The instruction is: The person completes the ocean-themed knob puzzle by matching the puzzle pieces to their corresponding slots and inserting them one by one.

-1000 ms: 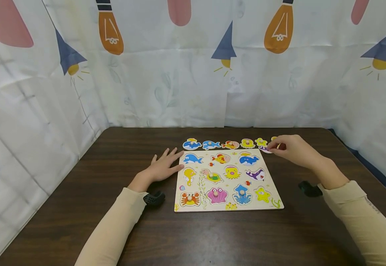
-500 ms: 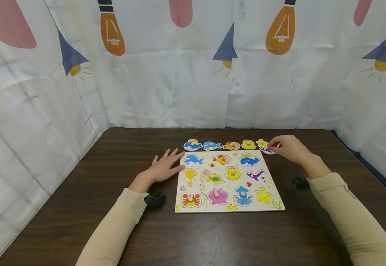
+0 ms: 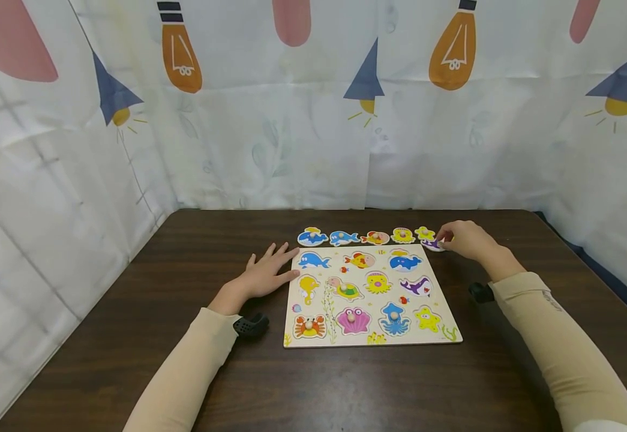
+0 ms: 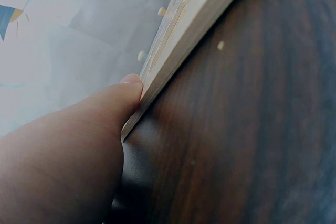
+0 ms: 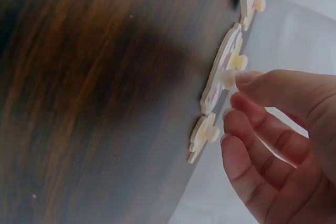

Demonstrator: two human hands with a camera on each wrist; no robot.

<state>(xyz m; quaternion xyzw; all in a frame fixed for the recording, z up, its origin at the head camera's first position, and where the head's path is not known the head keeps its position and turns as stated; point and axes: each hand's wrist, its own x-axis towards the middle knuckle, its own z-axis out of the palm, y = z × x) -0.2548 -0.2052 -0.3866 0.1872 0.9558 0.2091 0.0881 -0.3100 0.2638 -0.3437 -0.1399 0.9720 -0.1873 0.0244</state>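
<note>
A wooden peg puzzle board point(image 3: 318, 343) with sea animals lies mid-table. My left hand point(image 3: 262, 273) is spread flat at its left edge. In the left wrist view the left thumb point(image 4: 123, 98) touches the board's side. My right hand point(image 3: 467, 237) is beyond the board's far right corner. Its thumb and forefinger pinch the knob of a purple whale puzzle piece point(image 3: 430, 245); the other fingers curl loosely in the right wrist view. That piece point(image 5: 212, 85) lies close to the tabletop, partly hidden by the hand in the head view. Beside it sits a yellow starfish piece point(image 3: 421, 231).
Loose pieces line the board's far edge: a spouting whale point(image 3: 308, 240), a blue whale point(image 3: 340, 240), a fish point(image 3: 372, 241) and a yellow octopus point(image 3: 399, 239). A crab point(image 3: 318, 330), a shell point(image 3: 362, 327) and others with knobs sit in the board. Another small piece point(image 5: 198, 137) is near the right hand.
My right forearm has swung left. The right fingertips shifted a little right off the purple whale piece, then returned to its knob. My left hand and the board have stayed in place.
</note>
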